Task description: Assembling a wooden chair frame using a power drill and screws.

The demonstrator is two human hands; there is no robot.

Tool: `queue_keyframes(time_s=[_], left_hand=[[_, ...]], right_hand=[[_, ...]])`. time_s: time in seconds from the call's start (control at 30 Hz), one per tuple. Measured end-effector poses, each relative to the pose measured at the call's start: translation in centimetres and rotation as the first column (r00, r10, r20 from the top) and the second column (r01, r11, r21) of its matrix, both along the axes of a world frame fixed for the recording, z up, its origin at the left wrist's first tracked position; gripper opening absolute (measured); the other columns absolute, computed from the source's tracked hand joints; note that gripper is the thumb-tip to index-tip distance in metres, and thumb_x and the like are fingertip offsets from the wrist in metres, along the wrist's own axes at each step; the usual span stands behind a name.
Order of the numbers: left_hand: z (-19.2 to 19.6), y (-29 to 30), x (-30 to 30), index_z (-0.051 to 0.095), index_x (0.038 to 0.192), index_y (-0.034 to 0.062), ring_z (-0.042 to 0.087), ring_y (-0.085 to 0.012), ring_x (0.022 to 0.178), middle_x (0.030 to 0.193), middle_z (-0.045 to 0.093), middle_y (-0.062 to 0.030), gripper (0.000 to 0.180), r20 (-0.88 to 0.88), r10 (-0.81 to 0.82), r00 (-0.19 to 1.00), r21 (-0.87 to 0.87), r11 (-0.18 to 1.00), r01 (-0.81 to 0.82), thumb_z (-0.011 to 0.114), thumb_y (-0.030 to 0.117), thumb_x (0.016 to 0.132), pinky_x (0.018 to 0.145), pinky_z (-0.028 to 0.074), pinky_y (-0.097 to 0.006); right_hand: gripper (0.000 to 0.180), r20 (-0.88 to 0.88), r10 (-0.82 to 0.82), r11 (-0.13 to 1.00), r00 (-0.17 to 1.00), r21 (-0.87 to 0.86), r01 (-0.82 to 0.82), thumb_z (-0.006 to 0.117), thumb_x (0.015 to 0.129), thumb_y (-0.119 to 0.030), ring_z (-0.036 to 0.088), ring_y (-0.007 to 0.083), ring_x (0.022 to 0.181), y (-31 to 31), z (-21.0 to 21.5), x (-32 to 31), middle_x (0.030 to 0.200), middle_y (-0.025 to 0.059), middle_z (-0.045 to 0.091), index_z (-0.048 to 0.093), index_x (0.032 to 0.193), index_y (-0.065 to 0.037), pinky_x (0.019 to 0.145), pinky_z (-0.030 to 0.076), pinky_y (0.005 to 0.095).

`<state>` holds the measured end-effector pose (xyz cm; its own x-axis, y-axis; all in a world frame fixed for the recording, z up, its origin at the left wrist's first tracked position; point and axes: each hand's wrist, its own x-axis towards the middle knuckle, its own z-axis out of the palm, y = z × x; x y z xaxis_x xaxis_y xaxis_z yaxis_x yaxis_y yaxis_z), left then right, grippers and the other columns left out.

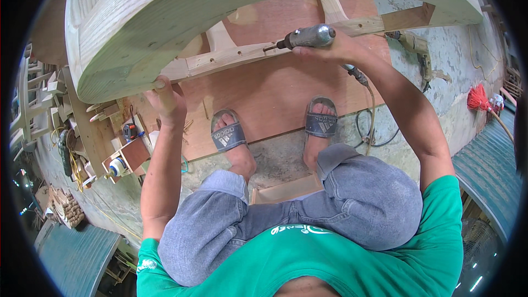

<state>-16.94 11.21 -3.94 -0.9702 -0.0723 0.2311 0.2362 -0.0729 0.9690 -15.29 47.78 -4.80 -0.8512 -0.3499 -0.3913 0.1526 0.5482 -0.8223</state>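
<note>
Curved wooden frame (pixel 181 27), with a power screwdriver (pixel 309 37) at its rail (pixel 220 61)

The frame spans the top of the view, ahead of the person and over a reddish plywood board (pixel 269 88). Its thick, pale arc is uppermost; below it runs the narrower rail — marked with small round holes — where two slats (pixel 220 37) meet it from the far side.

The right grip (pixel 335 49) is wrapped around the silver-grey screwdriver. The tool's slim bit (pixel 272 48) points left, its tip over the rail; whether it touches the wood I cannot tell. A tan hose (pixel 372 113) trails from the tool toward the person.

The left grip (pixel 166 103) is closed on the frame's lower left edge, thumb in front — the other fingers are mostly hidden.

Both feet, in dark slide sandals (pixel 229 136), rest on the board. To the right, a yellowish drill (pixel 413 44) lies just beside the board, with a red-bristled brush (pixel 478 98) farther out. To the left, an orange and black tape measure (pixel 130 131) sits near a small wooden box (pixel 135 155).
</note>
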Motion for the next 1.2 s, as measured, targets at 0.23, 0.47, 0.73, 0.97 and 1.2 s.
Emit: queue_keyframes(time_s=[0.23, 0.47, 0.73, 0.97, 1.2], left_hand=[[-0.6, -0.6, -0.1, 0.053, 0.104, -0.0008, 0.052, -0.0246, 0.107, 0.104, 0.055, -0.0121, 0.072, 0.052, 0.038, 0.998, -0.011, 0.999, -0.037, 0.063, 0.065, 0.077, 0.100, 0.037, -0.039], [0.2, -0.1, -0.2, 0.052, 0.103, -0.0001, 0.052, -0.0243, 0.105, 0.104, 0.054, -0.0115, 0.073, 0.020, 0.007, 1.000, -0.031, 1.000, -0.007, 0.063, 0.067, 0.076, 0.096, 0.038, -0.038], [0.2, 0.0, -0.2, 0.052, 0.103, 0.0008, 0.052, -0.0249, 0.105, 0.103, 0.054, -0.0114, 0.074, 0.012, 0.013, 1.000, -0.008, 1.000, -0.013, 0.065, 0.067, 0.074, 0.096, 0.039, -0.039], [-0.2, -0.3, -0.4, 0.053, 0.105, 0.0012, 0.052, -0.0244, 0.106, 0.105, 0.055, -0.0110, 0.070, -0.001, 0.003, 1.000, 0.007, 1.000, -0.003, 0.065, 0.064, 0.076, 0.096, 0.039, -0.039], [0.2, -0.3, -0.4, 0.056, 0.101, 0.0010, 0.052, -0.0231, 0.107, 0.105, 0.055, -0.0109, 0.068, 0.009, -0.019, 1.000, -0.006, 1.000, 0.019, 0.066, 0.064, 0.076, 0.097, 0.039, -0.037]], right_hand=[[0.054, -0.047, 0.013, 1.000, 0.999, 0.014, -0.012, 0.073, 0.076, -0.049, 0.062, 0.0196, 0.094, -0.2, -0.3, 0.1, 0.100, 0.0088, 0.068, 0.065, 0.109, -0.008, 0.085, 0.048, 0.0326], [0.053, -0.076, 0.028, 0.998, 0.997, -0.047, -0.032, 0.073, 0.075, -0.048, 0.063, 0.0208, 0.093, -0.2, -0.2, 0.2, 0.099, 0.0090, 0.068, 0.065, 0.109, -0.008, 0.084, 0.048, 0.0329], [0.053, -0.074, 0.010, 0.998, 0.997, -0.056, -0.014, 0.073, 0.076, -0.048, 0.062, 0.0214, 0.096, -0.3, -0.2, 0.1, 0.102, 0.0088, 0.067, 0.064, 0.111, -0.010, 0.086, 0.047, 0.0332], [0.052, -0.049, 0.014, 1.000, 0.999, -0.021, -0.015, 0.072, 0.077, -0.047, 0.062, 0.0220, 0.097, -0.2, -0.2, 0.2, 0.104, 0.0090, 0.067, 0.064, 0.112, -0.010, 0.087, 0.047, 0.0333], [0.048, -0.068, 0.027, 0.998, 0.997, -0.053, -0.031, 0.073, 0.077, -0.044, 0.062, 0.0216, 0.096, -0.4, -0.4, 0.3, 0.102, 0.0088, 0.068, 0.065, 0.112, -0.011, 0.086, 0.048, 0.0334]])
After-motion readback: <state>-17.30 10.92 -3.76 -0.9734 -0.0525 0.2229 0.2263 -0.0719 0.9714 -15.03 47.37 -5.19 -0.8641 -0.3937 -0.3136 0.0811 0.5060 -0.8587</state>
